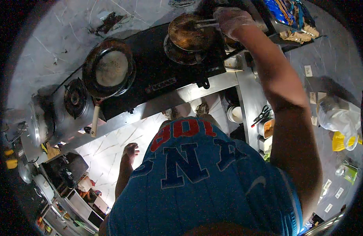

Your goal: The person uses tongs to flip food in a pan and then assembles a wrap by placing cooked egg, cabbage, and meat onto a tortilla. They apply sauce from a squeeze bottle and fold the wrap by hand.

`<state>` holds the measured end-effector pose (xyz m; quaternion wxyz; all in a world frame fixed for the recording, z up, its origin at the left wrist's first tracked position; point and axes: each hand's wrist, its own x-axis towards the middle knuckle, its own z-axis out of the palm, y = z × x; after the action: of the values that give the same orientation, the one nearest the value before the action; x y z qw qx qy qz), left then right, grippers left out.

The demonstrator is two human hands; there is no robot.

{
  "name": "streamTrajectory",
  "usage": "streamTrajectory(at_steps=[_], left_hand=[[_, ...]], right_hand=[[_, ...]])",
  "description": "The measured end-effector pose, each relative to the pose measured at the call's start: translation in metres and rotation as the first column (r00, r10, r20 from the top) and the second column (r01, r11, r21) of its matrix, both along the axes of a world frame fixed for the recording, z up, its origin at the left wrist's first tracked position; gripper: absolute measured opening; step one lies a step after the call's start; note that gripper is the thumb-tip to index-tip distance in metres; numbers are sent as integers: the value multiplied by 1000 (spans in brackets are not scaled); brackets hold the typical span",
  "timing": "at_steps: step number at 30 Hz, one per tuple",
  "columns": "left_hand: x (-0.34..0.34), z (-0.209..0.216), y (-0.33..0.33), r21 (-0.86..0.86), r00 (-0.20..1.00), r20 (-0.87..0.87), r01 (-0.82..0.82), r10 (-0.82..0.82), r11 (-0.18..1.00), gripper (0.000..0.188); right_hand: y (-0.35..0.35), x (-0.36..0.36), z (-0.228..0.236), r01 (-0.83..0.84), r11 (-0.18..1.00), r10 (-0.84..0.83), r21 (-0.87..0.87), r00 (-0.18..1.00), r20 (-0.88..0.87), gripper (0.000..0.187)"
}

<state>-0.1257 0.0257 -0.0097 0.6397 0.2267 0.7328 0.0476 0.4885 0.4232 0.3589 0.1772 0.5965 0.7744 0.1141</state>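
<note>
My right hand [233, 20], in a thin clear glove, reaches across the stove at the far side. It is closed around metal tongs [207, 24] whose end lies over a round brown pan [189, 34]. Browned, wet-looking contents cover the pan's inside; what they are, I cannot tell. Beneath that pan shows another dark round shape [182, 56], partly hidden. Low at my left side hangs my left hand [130, 151], apart from everything, its fingers loosely bent and nothing in them.
A dark frying pan [112, 69] with a pale handle [95, 121] sits on the stove's left part. Beside it are a bare burner [75, 97] and a large pot [42, 118]. Scissors [262, 116] and food containers [266, 128] stand right; a plastic bag [334, 114] lies on the counter.
</note>
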Motion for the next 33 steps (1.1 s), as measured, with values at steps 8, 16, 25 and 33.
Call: streamTrajectory(at_steps=[8,16,25,33], left_hand=[[-1,4,13,29,1000,15,26,-26,999,40],[7,14,14,227,934,-12,349,-356,909,40],[67,19,31,173,951,-15,306,-308,936,41],[142,45,15,65,997,-76,-6,11,998,38]], right_hand=[[-57,9,-47,297,915,-396,-274,798,-454,50],[-201,102,-67,199,791,-595,-578,467,-654,42],[-262,300,-89,426,758,-653,-495,507,-563,31],[-62,317,-145,558,816,-390,-154,333,-859,37]])
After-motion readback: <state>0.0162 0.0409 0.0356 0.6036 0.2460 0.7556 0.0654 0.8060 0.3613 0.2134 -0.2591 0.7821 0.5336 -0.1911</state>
